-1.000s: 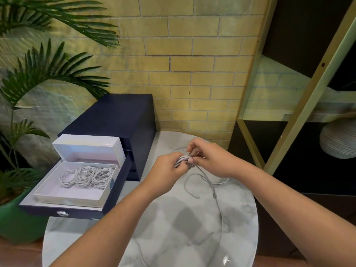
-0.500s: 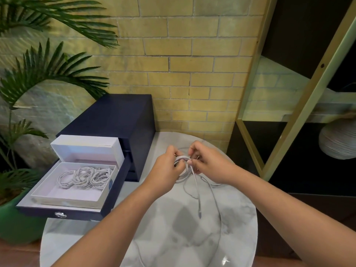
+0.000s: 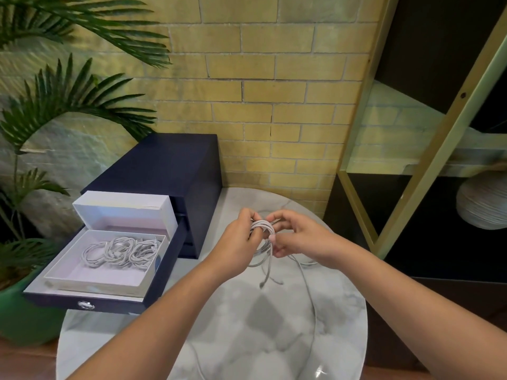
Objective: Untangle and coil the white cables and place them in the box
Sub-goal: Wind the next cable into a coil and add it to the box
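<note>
Pinching coil in left hand and right hand, fingers curled round loops, above table. Liable to spring apart on any slackening, or to snag by loose tails on the way to box at left.

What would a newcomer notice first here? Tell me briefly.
First, mid-frame above the marble table, the left hand and right hand hold a coil of white cable, loose ends dangling. Then, at left, the open white box in a navy drawer, coiled cables already inside.
</note>
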`<state>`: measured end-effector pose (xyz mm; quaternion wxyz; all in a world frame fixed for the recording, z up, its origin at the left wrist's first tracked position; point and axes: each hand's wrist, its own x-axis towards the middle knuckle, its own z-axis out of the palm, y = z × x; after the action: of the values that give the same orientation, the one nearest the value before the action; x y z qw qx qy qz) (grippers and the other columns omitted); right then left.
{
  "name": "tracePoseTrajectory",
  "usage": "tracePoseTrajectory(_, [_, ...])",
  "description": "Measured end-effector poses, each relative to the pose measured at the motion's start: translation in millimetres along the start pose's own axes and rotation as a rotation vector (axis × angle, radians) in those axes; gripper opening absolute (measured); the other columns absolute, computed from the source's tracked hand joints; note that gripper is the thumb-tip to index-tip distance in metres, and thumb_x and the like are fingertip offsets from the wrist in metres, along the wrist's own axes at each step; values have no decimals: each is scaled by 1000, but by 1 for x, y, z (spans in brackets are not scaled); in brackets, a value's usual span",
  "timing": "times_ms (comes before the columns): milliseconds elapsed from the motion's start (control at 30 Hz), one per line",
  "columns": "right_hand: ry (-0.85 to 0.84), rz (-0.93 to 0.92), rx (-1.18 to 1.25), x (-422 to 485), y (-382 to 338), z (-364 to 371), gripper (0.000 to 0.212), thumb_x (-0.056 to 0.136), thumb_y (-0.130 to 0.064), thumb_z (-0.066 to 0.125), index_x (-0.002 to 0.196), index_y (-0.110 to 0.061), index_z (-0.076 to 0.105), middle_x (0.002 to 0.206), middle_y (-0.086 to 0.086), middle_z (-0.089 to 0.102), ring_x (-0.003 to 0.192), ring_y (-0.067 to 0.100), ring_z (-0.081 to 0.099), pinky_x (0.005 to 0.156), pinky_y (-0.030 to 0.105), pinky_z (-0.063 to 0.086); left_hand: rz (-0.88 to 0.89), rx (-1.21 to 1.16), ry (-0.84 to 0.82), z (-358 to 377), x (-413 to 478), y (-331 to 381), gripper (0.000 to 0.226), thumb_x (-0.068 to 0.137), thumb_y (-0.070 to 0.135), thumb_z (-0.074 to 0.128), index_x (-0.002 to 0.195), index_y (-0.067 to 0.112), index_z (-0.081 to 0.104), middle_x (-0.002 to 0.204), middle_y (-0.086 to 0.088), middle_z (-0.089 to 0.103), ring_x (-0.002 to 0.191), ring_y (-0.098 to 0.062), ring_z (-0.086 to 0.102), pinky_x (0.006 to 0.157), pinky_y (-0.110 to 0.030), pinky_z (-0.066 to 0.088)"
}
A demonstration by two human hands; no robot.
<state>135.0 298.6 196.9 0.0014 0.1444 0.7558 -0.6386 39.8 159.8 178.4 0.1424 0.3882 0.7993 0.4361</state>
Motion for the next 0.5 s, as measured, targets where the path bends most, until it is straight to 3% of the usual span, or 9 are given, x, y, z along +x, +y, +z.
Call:
tracePoseTrajectory(100, [-72,106,106,0,-6,-8,25,95,-11,51,119,-17,59,105,11,70,78,23,69,75,32,56,7,-20,-17,-1,-3,0,1,96,18,46,97,18,47,71,9,56,49,2,44,46,-15,31])
tracePoseTrajectory(200, [-99,93,17,5,-2,-16,20,99,-15,49,112,-15,65,95,5,72,76,17,64,66,25,47,39,2,-81,-1,-5,0,1,96,23,47,95,23,46,80,5,63,51,1,45,48,-15,32])
tracePoseTrajectory(300, [-114,75,-39,10,5,-22,17,97,-14,54,103,-19,68,87,-3,68,76,9,54,67,23,39,68,27,-137,-1,-7,2,3,98,21,45,98,19,46,66,10,52,47,0,41,45,-15,29])
tracePoseTrajectory(400, [-179,107,115,15,10,-25,17,97,-8,52,104,-15,67,91,4,68,83,14,59,75,24,46,89,66,-187,-2,-8,6,3,99,17,42,100,17,45,66,14,51,48,3,43,46,-15,30])
tracePoseTrajectory(500, [-254,150,168,15,10,-27,25,93,-3,57,117,-8,60,95,15,67,84,20,61,73,24,53,104,107,-238,-1,-8,6,7,100,16,38,99,22,43,76,13,58,53,0,43,48,-18,32])
